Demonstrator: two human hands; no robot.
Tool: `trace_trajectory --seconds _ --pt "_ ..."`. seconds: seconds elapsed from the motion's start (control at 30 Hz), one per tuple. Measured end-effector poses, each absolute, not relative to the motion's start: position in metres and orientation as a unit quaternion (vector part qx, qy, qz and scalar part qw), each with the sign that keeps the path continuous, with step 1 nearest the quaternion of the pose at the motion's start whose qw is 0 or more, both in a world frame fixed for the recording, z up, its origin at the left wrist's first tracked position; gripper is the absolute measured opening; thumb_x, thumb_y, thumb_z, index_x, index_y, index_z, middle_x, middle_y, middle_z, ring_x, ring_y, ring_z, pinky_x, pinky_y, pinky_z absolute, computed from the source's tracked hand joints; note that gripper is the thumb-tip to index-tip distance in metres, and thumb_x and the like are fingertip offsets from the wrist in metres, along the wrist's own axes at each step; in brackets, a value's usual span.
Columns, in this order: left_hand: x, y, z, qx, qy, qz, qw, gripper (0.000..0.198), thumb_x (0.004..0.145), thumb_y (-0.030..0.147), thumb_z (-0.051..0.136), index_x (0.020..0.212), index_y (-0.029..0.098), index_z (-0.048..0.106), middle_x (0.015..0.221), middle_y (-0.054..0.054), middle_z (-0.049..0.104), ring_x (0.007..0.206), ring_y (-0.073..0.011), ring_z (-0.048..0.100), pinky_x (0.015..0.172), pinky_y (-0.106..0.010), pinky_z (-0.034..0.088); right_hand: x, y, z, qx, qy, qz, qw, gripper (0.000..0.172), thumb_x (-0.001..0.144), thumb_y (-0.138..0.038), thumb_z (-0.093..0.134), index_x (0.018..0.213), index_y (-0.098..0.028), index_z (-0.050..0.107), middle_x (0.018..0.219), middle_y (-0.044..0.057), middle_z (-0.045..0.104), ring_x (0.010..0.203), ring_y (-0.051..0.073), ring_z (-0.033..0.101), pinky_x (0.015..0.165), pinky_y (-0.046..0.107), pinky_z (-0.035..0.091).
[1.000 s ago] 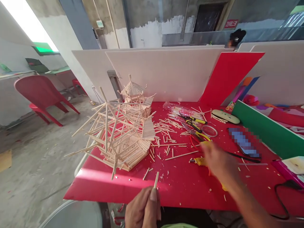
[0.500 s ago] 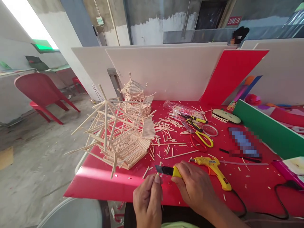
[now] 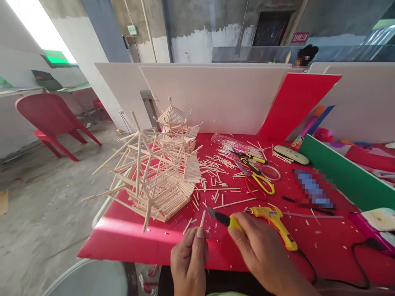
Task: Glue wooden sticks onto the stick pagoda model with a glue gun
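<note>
Near the table's front edge, my left hand (image 3: 189,257) is closed around a short wooden stick (image 3: 203,218), whose upper end sticks out above the thumb. My right hand (image 3: 254,244) grips a yellow-handled utility knife (image 3: 235,224). Its blade points up and left, a little to the right of the stick and apart from it. Behind my left hand stands an open framework (image 3: 145,164) of wooden sticks with a decked base. A smaller stick pavilion (image 3: 172,115) with a pointed roof rises behind it.
On the red table (image 3: 123,238) lie loose cut sticks (image 3: 212,164), scissors (image 3: 265,183), pliers (image 3: 251,160) and a yellow glue gun (image 3: 277,222) with a cord. A green board (image 3: 345,172) borders the right side. White panels (image 3: 212,98) stand behind; a person's head shows beyond them.
The knife has moved right, away from the stick in my left hand, and more of the stick's end shows. My left hand keeps its hold.
</note>
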State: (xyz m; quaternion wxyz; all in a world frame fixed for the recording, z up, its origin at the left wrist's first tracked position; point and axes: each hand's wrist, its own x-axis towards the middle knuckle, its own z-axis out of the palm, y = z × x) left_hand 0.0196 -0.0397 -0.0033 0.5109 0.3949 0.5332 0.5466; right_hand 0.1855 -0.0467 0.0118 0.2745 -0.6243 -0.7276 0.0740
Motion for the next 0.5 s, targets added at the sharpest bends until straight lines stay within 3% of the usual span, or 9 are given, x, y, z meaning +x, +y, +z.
trace_trajectory --seconds 0.2,0.37,0.5 --pt "0.012 -0.044 -0.010 0.414 0.530 0.536 0.509 0.046 0.081 0.057 0.064 0.057 0.017 0.062 0.044 0.002 0.046 0.041 -0.0089 0.037 0.039 -0.021 0.031 0.169 -0.047 -0.012 -0.595 -0.767 0.025 0.240 0.033 0.101 -0.042 0.034 0.095 -0.020 0.058 0.081 0.006 0.067 0.073 0.020 0.065 0.063 0.028 0.042" --pt "0.001 -0.052 -0.013 0.419 0.535 0.534 0.504 0.046 0.085 0.056 0.059 0.057 0.020 0.063 0.040 0.001 0.044 0.038 -0.0109 0.039 0.037 -0.023 0.033 0.236 -0.017 -0.017 -0.799 -0.578 -0.047 0.161 0.046 0.101 -0.050 0.026 0.093 -0.020 0.060 0.068 0.007 0.067 0.050 0.020 0.058 0.047 0.028 0.027" --pt "0.009 -0.045 -0.017 0.394 0.522 0.539 0.531 0.045 0.079 0.058 0.065 0.057 0.019 0.063 0.041 0.003 0.043 0.039 -0.0094 0.036 0.037 -0.022 0.031 0.230 -0.026 0.007 -0.732 -0.638 0.046 0.235 0.040 0.100 -0.054 0.031 0.098 -0.024 0.058 0.067 0.002 0.067 0.055 0.020 0.061 0.050 0.028 0.033"
